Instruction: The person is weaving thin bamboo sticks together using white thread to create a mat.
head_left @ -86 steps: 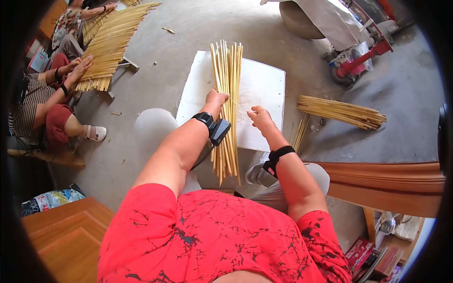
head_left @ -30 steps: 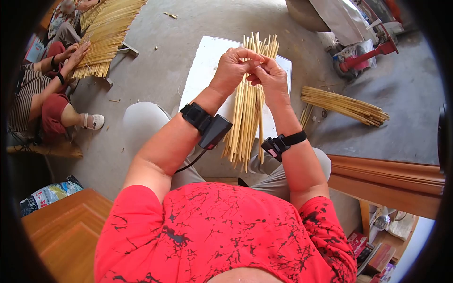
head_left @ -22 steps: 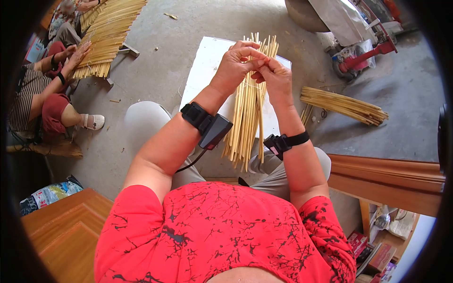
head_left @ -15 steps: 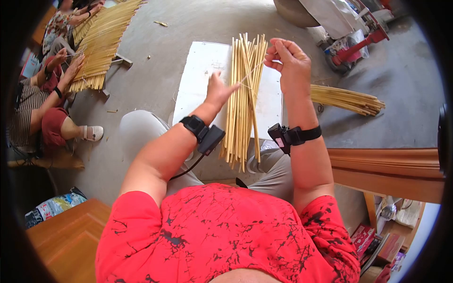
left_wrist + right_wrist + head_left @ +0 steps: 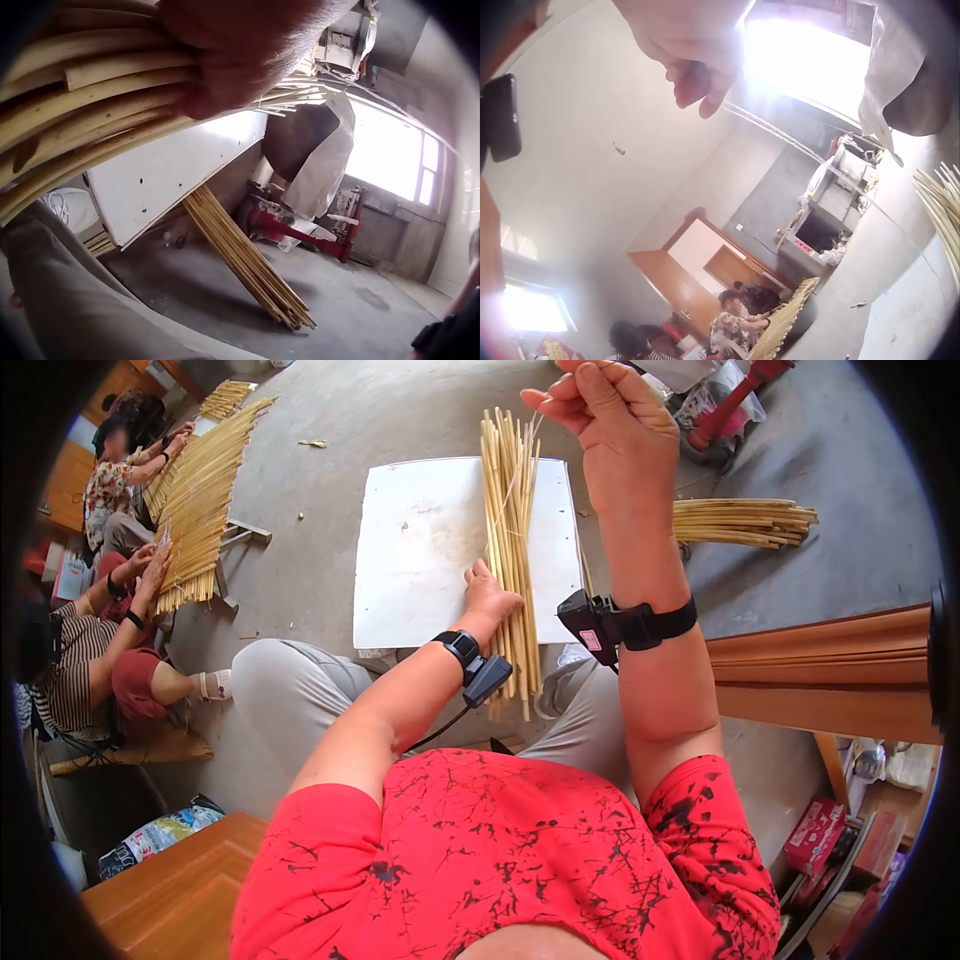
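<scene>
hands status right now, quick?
Left hand: closed on the stick bundle over the white board.
Right hand: raised, fingertips closed, pinching the thin white string.

We cannot make out a whole word or number anywhere. We see faint lettering on the plastic bag (image 5: 165, 835) on the floor, too blurred to read. The red box (image 5: 815, 835) carries pale print too small for us, and the pale label (image 5: 590, 641) on the wrist device (image 5: 588, 625) shows no legible characters. We see red marks on a white packet (image 5: 803, 246), also unreadable.
</scene>
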Tool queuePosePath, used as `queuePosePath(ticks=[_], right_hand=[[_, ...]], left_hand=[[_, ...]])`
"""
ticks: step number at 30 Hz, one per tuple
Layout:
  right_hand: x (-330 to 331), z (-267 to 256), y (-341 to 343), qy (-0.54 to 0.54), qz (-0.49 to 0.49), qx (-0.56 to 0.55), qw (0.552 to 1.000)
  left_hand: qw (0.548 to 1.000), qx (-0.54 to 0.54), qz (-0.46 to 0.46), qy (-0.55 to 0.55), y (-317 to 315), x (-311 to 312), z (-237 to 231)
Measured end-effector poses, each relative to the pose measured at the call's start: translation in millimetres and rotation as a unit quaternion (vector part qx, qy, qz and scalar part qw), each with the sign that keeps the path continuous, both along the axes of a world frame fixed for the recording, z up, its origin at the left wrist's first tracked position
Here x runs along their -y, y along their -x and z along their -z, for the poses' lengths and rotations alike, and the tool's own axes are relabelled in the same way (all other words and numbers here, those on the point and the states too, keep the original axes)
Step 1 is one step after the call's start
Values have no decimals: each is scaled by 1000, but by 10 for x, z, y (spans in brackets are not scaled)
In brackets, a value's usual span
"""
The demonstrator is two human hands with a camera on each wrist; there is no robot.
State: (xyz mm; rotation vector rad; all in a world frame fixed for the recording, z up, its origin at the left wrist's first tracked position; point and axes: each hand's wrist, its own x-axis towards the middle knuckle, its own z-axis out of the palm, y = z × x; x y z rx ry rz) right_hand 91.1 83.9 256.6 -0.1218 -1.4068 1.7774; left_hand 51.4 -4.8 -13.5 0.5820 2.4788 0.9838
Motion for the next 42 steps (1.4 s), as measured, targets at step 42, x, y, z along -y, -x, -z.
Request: queuePosePath(ticks=[42], right_hand=[[243, -794, -163, -210, 138, -220, 943]], left_hand=[[873, -397, 276, 65, 780, 999, -30]])
